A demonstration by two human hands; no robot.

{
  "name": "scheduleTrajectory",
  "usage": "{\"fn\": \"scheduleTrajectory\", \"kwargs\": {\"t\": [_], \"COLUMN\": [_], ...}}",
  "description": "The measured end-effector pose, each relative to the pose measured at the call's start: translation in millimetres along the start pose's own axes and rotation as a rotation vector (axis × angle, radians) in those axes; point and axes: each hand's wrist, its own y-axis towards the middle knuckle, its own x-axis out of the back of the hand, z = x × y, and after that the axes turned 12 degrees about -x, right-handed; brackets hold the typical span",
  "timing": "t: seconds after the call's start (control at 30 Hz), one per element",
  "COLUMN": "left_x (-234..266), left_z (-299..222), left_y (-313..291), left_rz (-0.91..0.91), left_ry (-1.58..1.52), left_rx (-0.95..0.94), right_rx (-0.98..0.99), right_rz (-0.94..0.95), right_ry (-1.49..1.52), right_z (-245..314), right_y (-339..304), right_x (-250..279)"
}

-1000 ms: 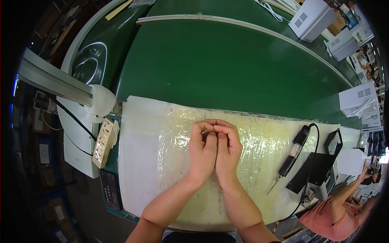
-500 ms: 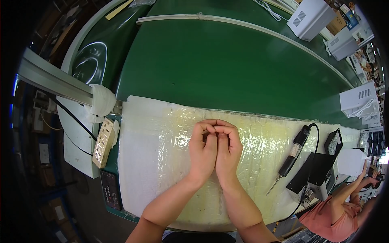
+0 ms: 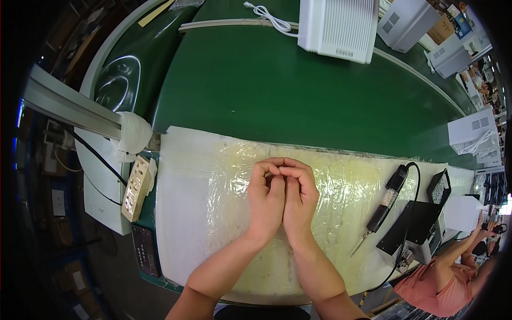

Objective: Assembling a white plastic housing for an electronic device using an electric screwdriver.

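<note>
Over the middle of the film-covered mat (image 3: 197, 186), my left hand (image 3: 265, 194) and my right hand (image 3: 300, 194) rest side by side. Their inner edges and thumbs lie against each other, and the curled fingers meet at the tips in front. No object shows in either closed hand. A black electric screwdriver-like hand tool (image 3: 386, 200) with a thin metal tip and a cable lies on the mat, well to the right of my right hand. Beyond the mat, on the green conveyor belt (image 3: 298, 101), stands a white ribbed appliance housing (image 3: 341, 29) with a coiled white cord (image 3: 272, 17).
On the left are a power strip (image 3: 137, 189), a metal post (image 3: 74, 104) and a dark keypad-like box (image 3: 145, 248). At right sit a black-topped box (image 3: 408, 226) and an open black tray (image 3: 439, 188). More white housings (image 3: 472, 130) line the far right, near another person (image 3: 440, 282).
The white ribbed housing with its cord has come into view on the belt at the top. My hands have stayed almost still.
</note>
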Motion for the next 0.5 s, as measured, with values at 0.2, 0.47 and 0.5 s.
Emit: {"fn": "scheduleTrajectory", "kwargs": {"t": [0.2, 0.47, 0.5], "left_x": [3.1, 0.3, 0.8], "left_z": [6.3, -1.4, 0.0], "left_y": [0.4, 0.2, 0.4], "left_rz": [0.056, -0.003, 0.022], "left_ry": [0.068, 0.029, 0.072], "left_rx": [-0.074, 0.014, -0.025], "right_rx": [-0.090, -0.044, -0.044], "right_rz": [-0.043, -0.020, -0.020], "right_ry": [0.087, 0.050, 0.050], "right_z": [-0.9, -0.8, 0.3], "right_y": [0.5, 0.9, 0.6], "right_x": [-1.6, -1.3, -1.5]}}
